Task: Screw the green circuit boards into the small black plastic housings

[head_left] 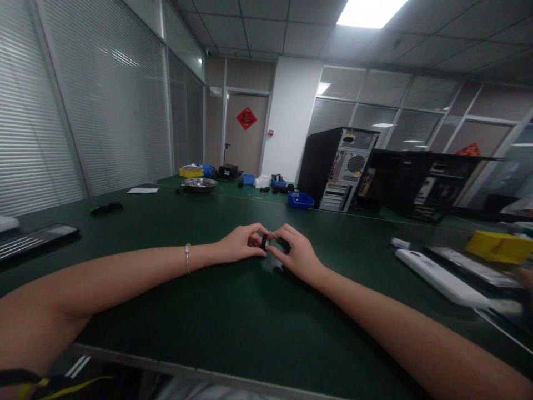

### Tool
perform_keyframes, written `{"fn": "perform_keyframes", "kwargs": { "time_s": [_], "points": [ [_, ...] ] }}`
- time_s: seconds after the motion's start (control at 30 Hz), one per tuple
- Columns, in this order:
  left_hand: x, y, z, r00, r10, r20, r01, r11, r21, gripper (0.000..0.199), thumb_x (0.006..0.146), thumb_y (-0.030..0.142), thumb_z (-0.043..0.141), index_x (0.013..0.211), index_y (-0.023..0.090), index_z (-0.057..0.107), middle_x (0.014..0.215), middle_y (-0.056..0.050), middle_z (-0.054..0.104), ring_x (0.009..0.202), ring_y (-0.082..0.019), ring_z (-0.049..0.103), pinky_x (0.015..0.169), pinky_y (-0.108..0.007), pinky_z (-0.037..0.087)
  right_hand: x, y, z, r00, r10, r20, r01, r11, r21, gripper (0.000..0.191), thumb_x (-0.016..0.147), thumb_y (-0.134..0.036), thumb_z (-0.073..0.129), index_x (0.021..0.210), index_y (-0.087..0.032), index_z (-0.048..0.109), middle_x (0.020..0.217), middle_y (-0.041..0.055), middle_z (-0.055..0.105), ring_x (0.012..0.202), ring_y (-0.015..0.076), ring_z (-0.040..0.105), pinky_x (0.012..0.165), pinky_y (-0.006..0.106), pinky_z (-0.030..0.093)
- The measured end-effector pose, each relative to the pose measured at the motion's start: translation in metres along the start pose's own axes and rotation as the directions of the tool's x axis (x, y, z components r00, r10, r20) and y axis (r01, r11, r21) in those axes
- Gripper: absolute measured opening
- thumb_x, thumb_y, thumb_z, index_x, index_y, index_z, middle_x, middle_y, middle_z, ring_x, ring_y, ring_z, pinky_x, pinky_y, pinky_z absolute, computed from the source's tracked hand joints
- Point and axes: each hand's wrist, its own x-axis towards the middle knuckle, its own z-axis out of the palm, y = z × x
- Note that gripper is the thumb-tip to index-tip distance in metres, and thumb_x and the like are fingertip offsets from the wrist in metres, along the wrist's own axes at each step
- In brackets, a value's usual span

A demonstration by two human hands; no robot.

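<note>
My left hand [238, 245] pinches a small dark part [264, 241] upright between thumb and fingertips, low over the green table [200, 316]. Its exact kind is too small to make out. Close beside it, my right hand [300, 254] is closed around a small screwdriver [283, 244] with a dark handle. The thin metal shaft points up and left toward the part in my left hand. Whether the tip touches the part I cannot tell. A bracelet [187, 258] circles my left wrist.
Beyond my hands stand a black computer case [322, 161], a blue bin [300, 200] and a metal bowl [200, 185]. On the right lie a long white device [441, 278] and a yellow bin [497, 246], with another person's hand at the edge. A keyboard-like object [39, 240] lies left.
</note>
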Motion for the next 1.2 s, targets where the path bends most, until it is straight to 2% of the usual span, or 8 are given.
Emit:
{"fn": "perform_keyframes", "kwargs": {
  "time_s": [0.4,0.53,0.63,0.8,0.9,0.97,1.03,1.2],
  "points": [
    [0.010,-0.003,0.010,0.988,-0.112,-0.109,0.082,0.965,-0.250,0.031,0.080,0.031,0.070,0.102,0.010,0.062,0.087,-0.008,0.070,0.078,-0.020,0.068,0.076,-0.035,0.054,0.002,-0.002,0.006,0.998,-0.019,-0.065,0.020,1.000,0.020,0.018,0.093,-0.029,0.058,0.106,-0.016,0.060,0.103,0.0047,0.062,0.086,0.0179,0.061,0.074,0.035,0.053],
    [0.021,-0.018,-0.009,0.947,-0.144,-0.288,0.071,0.966,-0.248,0.023,0.087,0.027,0.063,0.103,0.010,0.064,0.091,-0.008,0.069,0.081,-0.018,0.066,0.077,-0.033,0.053,0.002,-0.001,0.007,0.998,-0.012,-0.065,0.015,0.999,0.042,0.031,0.093,-0.029,0.058,0.122,-0.018,0.054,0.108,0.0061,0.061,0.089,0.0193,0.063,0.076,0.038,0.054],
    [0.026,-0.032,-0.048,0.828,-0.197,-0.525,0.089,0.971,-0.223,0.025,0.093,0.028,0.055,0.111,0.012,0.059,0.105,-0.008,0.064,0.090,-0.020,0.064,0.078,-0.038,0.054,0.000,0.002,0.004,0.998,0.002,-0.069,0.002,0.998,0.055,0.035,0.093,-0.029,0.057,0.126,-0.019,0.051,0.111,0.0069,0.061,0.090,0.0201,0.062,0.078,0.039,0.053],
    [0.007,-0.038,-0.126,0.549,-0.257,-0.795,0.176,0.966,-0.191,0.031,0.092,0.029,0.056,0.120,0.015,0.055,0.119,-0.010,0.058,0.100,-0.023,0.061,0.084,-0.043,0.053,-0.003,0.007,0.001,0.999,0.005,-0.049,-0.002,0.997,0.071,0.034,0.093,-0.028,0.059,0.125,-0.019,0.052,0.110,0.0066,0.061,0.089,0.0195,0.063,0.077,0.038,0.054],
    [-0.009,-0.037,-0.150,0.479,-0.273,-0.834,0.234,0.956,-0.178,0.031,0.093,0.029,0.056,0.120,0.015,0.055,0.120,-0.010,0.058,0.101,-0.024,0.061,0.084,-0.043,0.053,-0.003,0.007,0.002,0.999,0.006,-0.037,-0.003,0.997,0.077,0.033,0.092,-0.027,0.059,0.124,-0.019,0.053,0.111,0.0066,0.061,0.090,0.0197,0.063,0.078,0.039,0.054],
    [-0.010,-0.038,-0.148,0.501,-0.284,-0.817,0.268,0.949,-0.166,0.031,0.092,0.029,0.056,0.119,0.015,0.055,0.119,-0.010,0.058,0.101,-0.024,0.061,0.084,-0.043,0.053,-0.003,0.007,0.003,0.999,0.012,-0.032,-0.010,0.997,0.078,0.031,0.093,-0.028,0.059,0.122,-0.018,0.055,0.112,0.0068,0.061,0.092,0.0202,0.063,0.079,0.039,0.054],
    [-0.004,-0.041,-0.133,0.571,-0.292,-0.767,0.290,0.946,-0.144,0.031,0.092,0.030,0.056,0.119,0.014,0.056,0.119,-0.009,0.058,0.101,-0.025,0.061,0.084,-0.043,0.053,-0.002,0.009,0.005,0.999,0.029,-0.031,-0.026,0.997,0.074,0.029,0.093,-0.029,0.059,0.120,-0.018,0.056,0.113,0.0070,0.061,0.094,0.0205,0.063,0.080,0.040,0.054],
    [0.020,-0.031,-0.062,0.837,-0.225,-0.498,0.250,0.968,-0.016,0.028,0.092,0.030,0.056,0.115,0.014,0.057,0.112,-0.009,0.061,0.094,-0.021,0.062,0.080,-0.040,0.053,0.000,0.021,0.009,0.995,0.088,-0.045,-0.085,0.995,0.060,0.028,0.094,-0.028,0.058,0.120,-0.017,0.056,0.116,0.0077,0.061,0.096,0.0214,0.064,0.081,0.041,0.054]
  ]
}}
